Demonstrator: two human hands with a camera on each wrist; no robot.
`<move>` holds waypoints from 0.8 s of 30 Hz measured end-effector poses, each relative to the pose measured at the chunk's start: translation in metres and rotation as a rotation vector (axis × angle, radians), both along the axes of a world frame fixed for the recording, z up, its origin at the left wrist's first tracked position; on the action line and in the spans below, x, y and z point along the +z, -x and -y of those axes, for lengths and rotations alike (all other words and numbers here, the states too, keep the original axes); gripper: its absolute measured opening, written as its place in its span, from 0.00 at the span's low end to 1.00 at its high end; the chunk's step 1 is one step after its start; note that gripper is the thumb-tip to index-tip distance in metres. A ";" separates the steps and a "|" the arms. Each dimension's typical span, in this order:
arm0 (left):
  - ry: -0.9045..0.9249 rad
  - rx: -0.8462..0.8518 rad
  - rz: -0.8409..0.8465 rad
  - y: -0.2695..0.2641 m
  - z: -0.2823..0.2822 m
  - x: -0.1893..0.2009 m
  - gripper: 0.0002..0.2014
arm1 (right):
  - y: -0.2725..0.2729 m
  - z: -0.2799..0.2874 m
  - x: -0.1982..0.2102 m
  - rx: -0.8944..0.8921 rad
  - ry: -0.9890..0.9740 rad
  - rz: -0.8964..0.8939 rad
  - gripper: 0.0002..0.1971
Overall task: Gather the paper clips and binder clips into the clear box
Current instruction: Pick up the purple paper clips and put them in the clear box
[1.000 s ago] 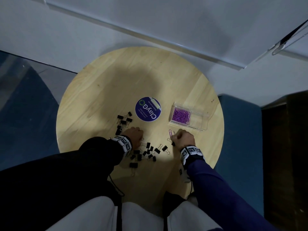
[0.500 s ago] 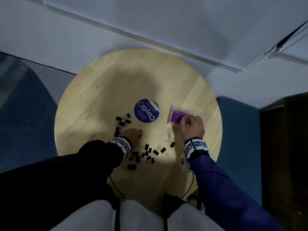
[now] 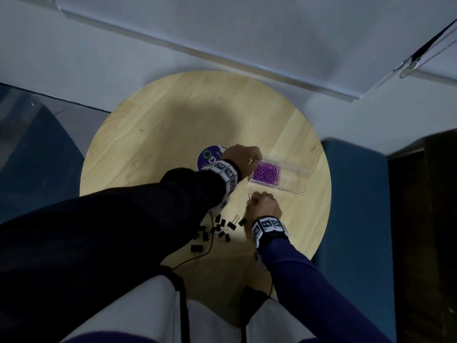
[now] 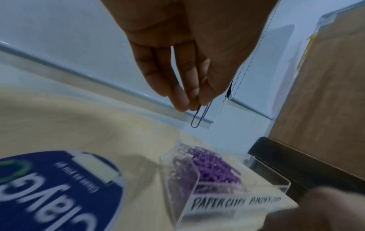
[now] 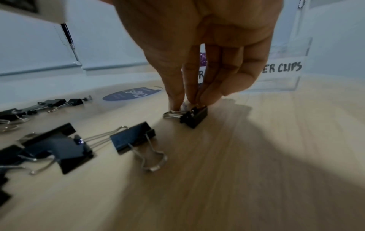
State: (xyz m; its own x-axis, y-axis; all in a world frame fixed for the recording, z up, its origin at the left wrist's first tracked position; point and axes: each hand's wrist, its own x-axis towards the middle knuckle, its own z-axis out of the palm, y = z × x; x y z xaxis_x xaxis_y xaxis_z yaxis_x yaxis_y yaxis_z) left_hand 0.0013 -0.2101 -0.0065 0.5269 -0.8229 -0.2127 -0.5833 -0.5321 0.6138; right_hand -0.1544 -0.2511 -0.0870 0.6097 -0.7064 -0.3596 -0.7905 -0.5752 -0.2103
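loose binder clips [image 3: 217, 230]: black ones scattered on the round wooden table [image 3: 153, 134], on the near side of the clear box and off to its left. The left sleeve covers part of the pile, so no idea how many there really are.
right hand [image 3: 264, 205]: just in front of the clear box, fingertips pointing down and pinching a small black binder clip [image 5: 194, 116] that's sitting on the table. In the head view the hand hides that clip completely; only the right wrist cam shows it.
stray paper clip [image 3: 250, 196]: purple, lying flat on the table just left of the right hand's knuckles, close to the box's front wall.
clear box [image 3: 291, 184]: two compartments. The left one is packed with purple paper clips [image 3: 267, 172]; the right one looks bare, but the plastic is see-through so it's hard to be sure. Handwritten label on the front reads PAPER CLIPS, and the second half is too smeared to read properly.
left hand [image 3: 243, 157]: over the box's far-left corner, fingers hanging down and pinching one purple paper clip [image 4: 200, 116] that dangles above the paper clip side, not touching the pile.
blue round sticker [image 3: 206, 157]: left of the box, half hidden under the left wrist, text blurry.
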 end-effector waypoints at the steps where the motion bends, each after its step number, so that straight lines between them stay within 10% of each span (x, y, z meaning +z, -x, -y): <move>1: 0.020 -0.009 0.014 0.001 0.010 0.004 0.10 | -0.001 -0.001 0.000 0.020 0.005 -0.004 0.09; 11: -0.286 -0.386 0.298 0.021 0.015 -0.026 0.15 | 0.007 0.005 0.001 -0.100 -0.177 0.144 0.07; 18: -0.122 0.020 0.101 -0.008 -0.052 -0.044 0.19 | 0.008 0.035 0.037 -0.182 -0.116 0.564 0.04; 24: -0.182 0.209 0.068 0.003 -0.144 -0.072 0.16 | -0.013 0.066 0.032 -0.017 0.083 0.397 0.10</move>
